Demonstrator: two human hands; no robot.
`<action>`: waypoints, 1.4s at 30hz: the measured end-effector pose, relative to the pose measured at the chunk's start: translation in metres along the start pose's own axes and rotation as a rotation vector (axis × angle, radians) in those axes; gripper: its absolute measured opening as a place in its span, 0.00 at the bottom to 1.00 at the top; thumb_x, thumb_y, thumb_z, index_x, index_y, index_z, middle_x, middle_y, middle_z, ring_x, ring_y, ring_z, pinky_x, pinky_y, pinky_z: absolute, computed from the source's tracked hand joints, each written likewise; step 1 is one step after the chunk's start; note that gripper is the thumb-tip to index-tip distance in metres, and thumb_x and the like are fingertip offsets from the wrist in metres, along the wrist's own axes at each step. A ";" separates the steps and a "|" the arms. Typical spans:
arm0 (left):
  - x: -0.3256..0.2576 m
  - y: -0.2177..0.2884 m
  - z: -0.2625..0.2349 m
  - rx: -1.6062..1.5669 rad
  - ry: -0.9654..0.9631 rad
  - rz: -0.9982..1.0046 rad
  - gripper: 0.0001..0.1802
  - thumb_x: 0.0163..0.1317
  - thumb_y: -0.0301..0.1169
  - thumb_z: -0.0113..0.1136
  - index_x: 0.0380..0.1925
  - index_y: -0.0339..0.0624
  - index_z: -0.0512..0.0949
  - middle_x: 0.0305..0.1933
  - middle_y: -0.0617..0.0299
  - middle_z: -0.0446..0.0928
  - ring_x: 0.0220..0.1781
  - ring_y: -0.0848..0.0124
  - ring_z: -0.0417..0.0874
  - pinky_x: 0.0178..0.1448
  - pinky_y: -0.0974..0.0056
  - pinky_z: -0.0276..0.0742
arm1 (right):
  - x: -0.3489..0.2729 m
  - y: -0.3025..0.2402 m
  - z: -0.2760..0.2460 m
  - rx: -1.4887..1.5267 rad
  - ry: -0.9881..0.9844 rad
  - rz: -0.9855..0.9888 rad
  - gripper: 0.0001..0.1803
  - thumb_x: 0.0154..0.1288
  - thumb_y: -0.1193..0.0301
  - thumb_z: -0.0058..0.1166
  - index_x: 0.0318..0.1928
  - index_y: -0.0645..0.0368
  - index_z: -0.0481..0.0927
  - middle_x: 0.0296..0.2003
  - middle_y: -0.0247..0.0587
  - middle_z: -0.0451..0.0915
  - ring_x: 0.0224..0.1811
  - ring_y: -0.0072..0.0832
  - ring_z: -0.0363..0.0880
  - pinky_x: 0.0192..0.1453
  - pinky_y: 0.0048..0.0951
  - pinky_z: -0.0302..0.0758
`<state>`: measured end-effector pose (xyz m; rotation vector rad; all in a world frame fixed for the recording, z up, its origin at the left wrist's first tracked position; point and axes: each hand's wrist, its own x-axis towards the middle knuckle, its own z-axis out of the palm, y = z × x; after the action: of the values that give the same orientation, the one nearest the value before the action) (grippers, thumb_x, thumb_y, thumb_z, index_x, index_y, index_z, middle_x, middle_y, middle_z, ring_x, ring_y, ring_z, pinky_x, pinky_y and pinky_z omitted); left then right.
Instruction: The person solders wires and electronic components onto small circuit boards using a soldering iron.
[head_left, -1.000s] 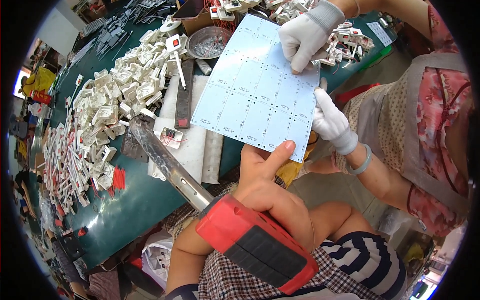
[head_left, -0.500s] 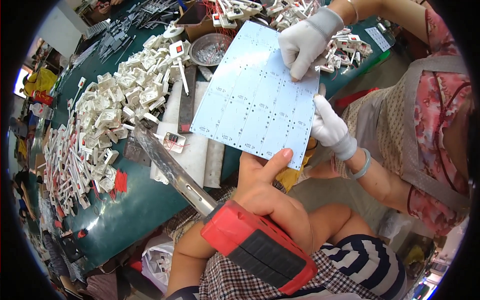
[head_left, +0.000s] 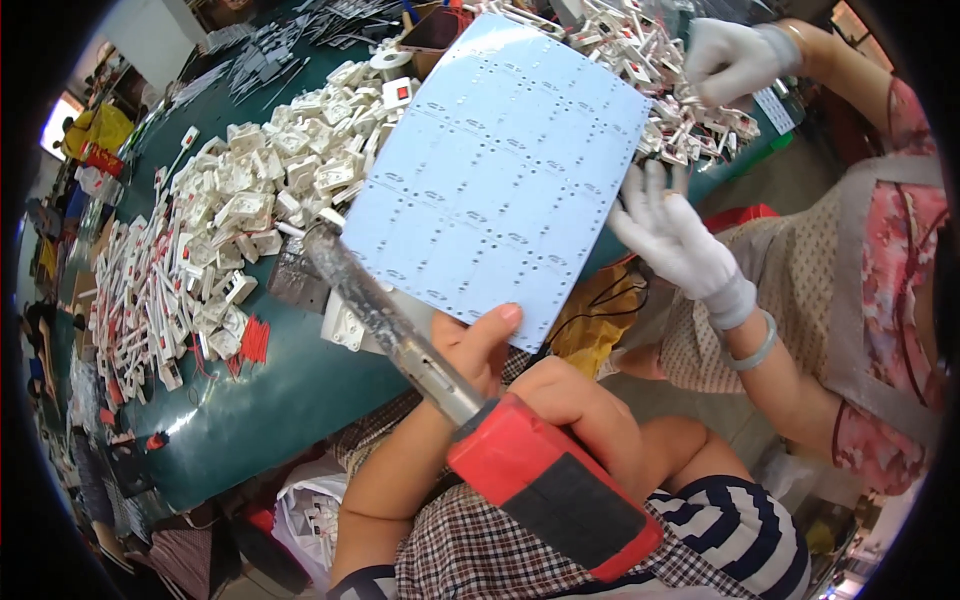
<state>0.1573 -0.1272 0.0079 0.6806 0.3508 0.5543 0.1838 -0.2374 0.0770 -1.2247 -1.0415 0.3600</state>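
Observation:
A white panel of circuit boards [head_left: 490, 180] with rows of small dark marks is tilted up above the bench. My left hand [head_left: 470, 350] grips its lower edge, thumb on the front face; the fingers behind are hidden. My right hand [head_left: 580, 405] is curled behind the red and black handle of a tool with a long slotted metal barrel [head_left: 550, 480], which crosses in front of my left forearm. A co-worker's white-gloved hand [head_left: 675, 225] is spread beside the panel's right edge. Their other gloved hand [head_left: 735, 65] is closed near a heap of parts.
White plastic housings [head_left: 250, 190] heap up on the green bench [head_left: 230, 430], beside thin white sticks [head_left: 140, 300] and red wires [head_left: 255, 340]. More switch parts [head_left: 690, 130] lie at the far right. A yellow bag [head_left: 605, 315] hangs near the co-worker, who sits at right.
The co-worker's gloved hands have come off the panel; the upper one moved away to the right. The panel has shifted left and turned slightly in my left hand.

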 end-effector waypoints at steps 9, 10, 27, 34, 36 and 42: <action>-0.051 0.074 -0.085 0.017 0.232 0.245 0.38 0.47 0.29 0.53 0.63 0.33 0.61 0.58 0.48 0.72 0.59 0.56 0.76 0.62 0.54 0.74 | 0.018 -0.013 -0.005 -0.539 0.059 0.205 0.15 0.57 0.81 0.59 0.44 0.58 0.71 0.44 0.43 0.76 0.46 0.29 0.74 0.54 0.29 0.70; -0.056 0.078 -0.095 0.038 0.256 0.236 0.39 0.46 0.28 0.53 0.63 0.31 0.61 0.58 0.48 0.72 0.59 0.55 0.76 0.62 0.54 0.74 | 0.028 -0.011 -0.007 -0.546 0.073 0.149 0.15 0.58 0.81 0.59 0.43 0.59 0.70 0.44 0.44 0.76 0.48 0.30 0.74 0.56 0.30 0.69; -0.116 0.070 -0.163 0.126 -0.250 0.203 0.69 0.25 0.44 0.86 0.68 0.33 0.55 0.71 0.51 0.57 0.72 0.57 0.59 0.74 0.52 0.55 | 0.059 0.076 0.012 0.146 0.359 0.292 0.25 0.55 0.84 0.61 0.52 0.61 0.68 0.44 0.38 0.73 0.48 0.25 0.72 0.57 0.27 0.69; -0.089 0.025 -0.130 0.000 0.062 0.157 0.48 0.50 0.37 0.73 0.68 0.42 0.57 0.68 0.58 0.64 0.69 0.60 0.65 0.71 0.50 0.60 | 0.053 0.085 0.019 0.159 0.332 0.309 0.26 0.54 0.84 0.62 0.53 0.61 0.68 0.44 0.39 0.73 0.49 0.25 0.72 0.58 0.27 0.69; -0.083 0.027 -0.119 -0.012 0.127 0.247 0.31 0.63 0.29 0.59 0.65 0.41 0.61 0.63 0.57 0.68 0.66 0.63 0.68 0.69 0.53 0.63 | 0.051 0.086 0.020 0.127 0.326 0.308 0.25 0.54 0.84 0.61 0.52 0.61 0.68 0.44 0.39 0.73 0.49 0.26 0.72 0.58 0.27 0.68; -0.073 0.043 -0.095 0.189 0.311 0.320 0.16 0.67 0.31 0.57 0.51 0.33 0.76 0.49 0.57 0.78 0.51 0.68 0.78 0.55 0.65 0.73 | 0.046 0.097 0.018 0.001 0.339 0.284 0.19 0.63 0.80 0.56 0.53 0.64 0.68 0.43 0.40 0.73 0.47 0.27 0.74 0.59 0.36 0.72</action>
<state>0.0377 -0.0954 -0.0232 0.8411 0.5956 0.9446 0.2216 -0.1591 0.0109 -1.3801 -0.5782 0.3555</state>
